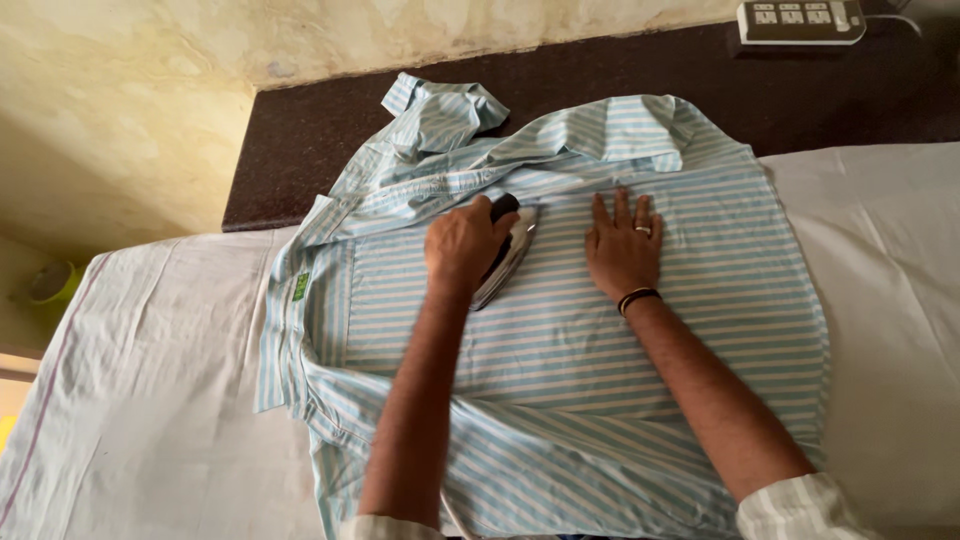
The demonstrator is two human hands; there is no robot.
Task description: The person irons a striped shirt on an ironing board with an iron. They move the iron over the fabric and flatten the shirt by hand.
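Head camera view: two bare forearms reach over a blue-and-white striped shirt spread flat on a white cloth-covered table. Left hand is closed around the dark handle of an iron, whose metal soleplate rests on the shirt. Just beside it, the right hand, wearing a ring and a dark wristband, lies open, palm down, fingers spread on the fabric. Beyond, the rumpled collar and a sleeve spill onto a dark counter, where a white power strip sits against the wall.

single head-worn view, steeply down and close over the striped shirt
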